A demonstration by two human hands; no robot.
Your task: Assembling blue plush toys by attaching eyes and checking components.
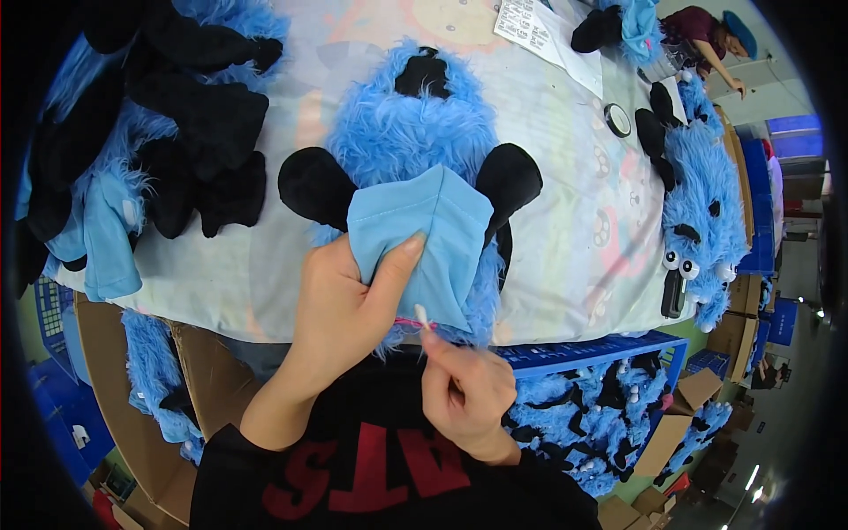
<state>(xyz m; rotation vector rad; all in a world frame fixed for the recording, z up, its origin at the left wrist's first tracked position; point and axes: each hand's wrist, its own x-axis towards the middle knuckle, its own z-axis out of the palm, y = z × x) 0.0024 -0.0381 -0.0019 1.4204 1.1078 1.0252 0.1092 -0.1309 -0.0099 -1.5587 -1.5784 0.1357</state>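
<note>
A blue furry plush toy with black paddle-shaped limbs lies on the table in front of me. My left hand pinches its light blue cloth part between thumb and fingers, the thumb lying on top. Close to the cloth's lower edge, my right hand is closed with thumb and forefinger on a small white-tipped stick that looks like a cotton swab. Its tip is beside a pink line along the cloth's edge; I cannot tell whether they touch.
Black and blue plush pieces are heaped at the left. More furry toys lie at the right, near a round black-rimmed object and printed paper. Below the table edge stand a blue crate of toys and a cardboard box. Another person bends over, far right.
</note>
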